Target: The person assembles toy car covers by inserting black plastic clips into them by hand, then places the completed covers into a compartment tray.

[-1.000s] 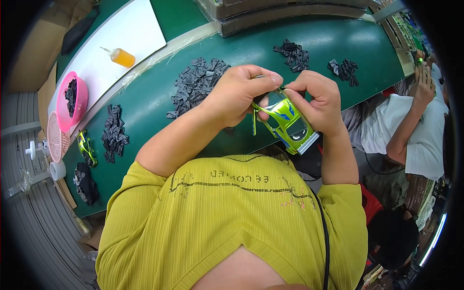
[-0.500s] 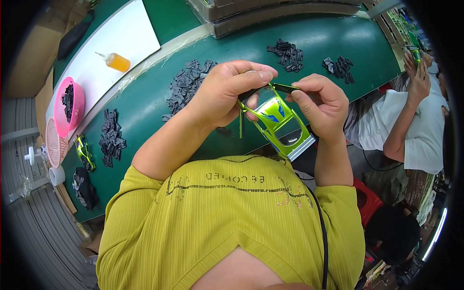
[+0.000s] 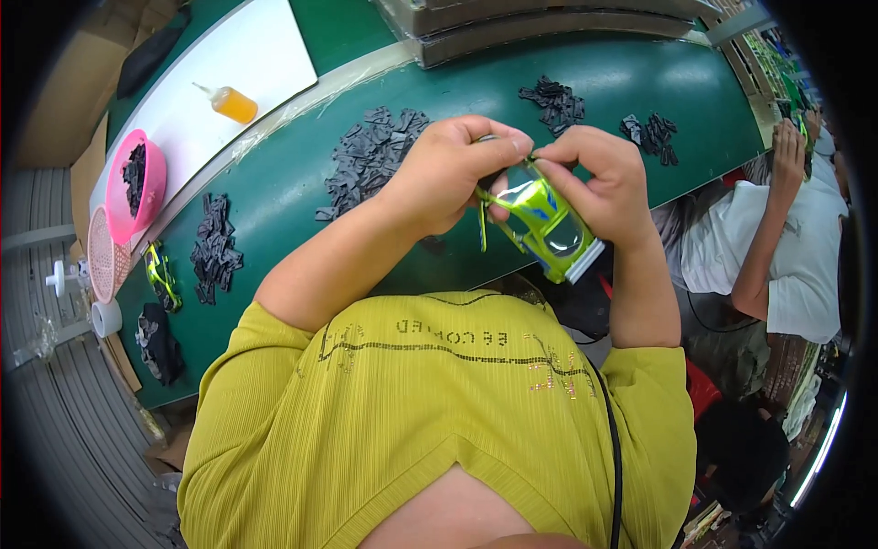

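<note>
Close fingerwork at one end of a green toy car

The step in hand looks like fitting or adjusting a small part at the far end of the car, where the fingertips of both hands come close together. The part itself is too small and covered to make out. The next move seems to call for a firm grip on the body and a fine, careful push or turn with the fingertips; the thin side flap hanging out on the left could snag.

The left hand holds the car from its left, thumb stretched along the top and fingers curled beneath. The right hand comes in from the other side, thumb and forefinger pinched narrow at the far end, the other fingers folded in. Both elbows are bent, bringing the forearms in toward each other.

The car is held up in front of the chest, tilted, its pale end toward the lower right, over the near edge of the green desk. A big heap of black pieces lies just beyond the left forearm.
</note>
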Available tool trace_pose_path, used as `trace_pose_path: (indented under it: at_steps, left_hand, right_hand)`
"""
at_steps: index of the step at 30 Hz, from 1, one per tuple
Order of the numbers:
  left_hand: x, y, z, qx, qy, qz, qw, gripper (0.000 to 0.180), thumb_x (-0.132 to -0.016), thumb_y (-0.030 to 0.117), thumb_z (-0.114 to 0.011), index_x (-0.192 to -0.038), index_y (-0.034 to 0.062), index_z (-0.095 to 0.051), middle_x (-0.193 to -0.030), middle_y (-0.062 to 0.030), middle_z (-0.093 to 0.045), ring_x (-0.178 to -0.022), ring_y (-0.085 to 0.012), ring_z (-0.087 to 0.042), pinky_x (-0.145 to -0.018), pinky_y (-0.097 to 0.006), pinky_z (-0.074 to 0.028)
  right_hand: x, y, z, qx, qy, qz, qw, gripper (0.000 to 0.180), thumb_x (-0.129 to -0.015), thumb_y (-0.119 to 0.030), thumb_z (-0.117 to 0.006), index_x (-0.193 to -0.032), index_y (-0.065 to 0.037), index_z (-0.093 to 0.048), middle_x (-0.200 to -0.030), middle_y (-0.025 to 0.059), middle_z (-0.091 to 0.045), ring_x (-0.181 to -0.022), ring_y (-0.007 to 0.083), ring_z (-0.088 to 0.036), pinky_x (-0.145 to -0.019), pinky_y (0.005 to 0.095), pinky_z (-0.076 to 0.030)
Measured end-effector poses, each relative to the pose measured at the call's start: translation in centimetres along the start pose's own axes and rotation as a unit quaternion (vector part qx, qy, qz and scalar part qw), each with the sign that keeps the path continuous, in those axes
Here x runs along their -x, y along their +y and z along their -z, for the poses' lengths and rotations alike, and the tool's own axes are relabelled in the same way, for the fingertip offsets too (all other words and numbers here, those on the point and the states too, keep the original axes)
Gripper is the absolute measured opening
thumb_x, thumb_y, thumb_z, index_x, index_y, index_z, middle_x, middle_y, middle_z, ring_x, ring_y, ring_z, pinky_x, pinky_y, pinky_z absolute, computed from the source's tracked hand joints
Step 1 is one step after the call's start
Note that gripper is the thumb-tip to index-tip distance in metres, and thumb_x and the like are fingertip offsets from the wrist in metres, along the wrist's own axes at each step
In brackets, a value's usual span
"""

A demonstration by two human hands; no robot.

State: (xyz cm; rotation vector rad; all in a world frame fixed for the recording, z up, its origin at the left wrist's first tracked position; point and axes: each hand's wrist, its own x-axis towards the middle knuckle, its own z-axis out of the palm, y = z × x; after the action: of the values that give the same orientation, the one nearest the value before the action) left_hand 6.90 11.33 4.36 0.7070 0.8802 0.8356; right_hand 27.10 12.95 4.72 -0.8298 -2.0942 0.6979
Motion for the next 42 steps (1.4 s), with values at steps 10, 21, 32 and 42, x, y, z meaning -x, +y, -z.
trace_pose_path:
  at_steps: [10, 21, 32, 42]
  left_hand:
    - [-1.8, 1.3, 2.0, 0.180, 0.084, -0.223, 0.954, 0.030, -0.093, 0.019, -0.066, -0.111, -0.0025, -0.054, -0.074, -0.0062, -0.061, -0.063, -0.0142, -0.061, -0.058, -0.032, -0.058]
    - [4.2, 5.2, 1.4, 0.108, 0.036, -0.389, 0.914, 0.014, -0.092, 0.009, -0.062, -0.098, 0.0037, -0.051, -0.070, -0.0118, -0.064, -0.063, -0.0197, -0.061, -0.063, -0.031, -0.051]
    - [5.0, 8.2, 3.0, 0.203, 0.083, -0.450, 0.866, 0.031, -0.085, 0.015, -0.075, -0.089, 0.0062, -0.045, -0.063, -0.0089, -0.063, -0.052, -0.0155, -0.062, -0.049, -0.023, -0.046]
    - [6.1, 8.4, 4.6, 0.200, 0.090, -0.467, 0.856, 0.029, -0.085, 0.012, -0.075, -0.086, 0.0089, -0.046, -0.066, -0.0071, -0.064, -0.053, -0.0138, -0.064, -0.047, -0.022, -0.048]
  right_hand:
    - [0.7, -1.6, 0.0, -0.007, 0.297, 0.020, 0.955, 0.017, -0.083, -0.005, -0.074, -0.096, -0.001, -0.064, -0.077, 0.0037, -0.064, -0.061, 0.0094, -0.056, -0.056, 0.0236, -0.046]
    - [-4.4, -6.0, -5.2, 0.125, 0.210, 0.235, 0.941, 0.026, -0.069, 0.003, -0.079, -0.090, -0.003, -0.065, -0.083, 0.0093, -0.066, -0.066, 0.0255, -0.063, -0.057, 0.0324, -0.050]
    - [-8.6, -8.8, -8.6, 0.012, 0.237, 0.191, 0.952, 0.025, -0.067, 0.003, -0.081, -0.085, -0.004, -0.066, -0.075, 0.0095, -0.064, -0.065, 0.0237, -0.061, -0.057, 0.0300, -0.048]
    - [-7.7, -9.6, -9.3, -0.254, 0.153, 0.057, 0.953, 0.024, -0.079, 0.005, -0.072, -0.101, 0.001, -0.064, -0.093, 0.0124, -0.068, -0.068, 0.0163, -0.063, -0.060, 0.0254, -0.050]
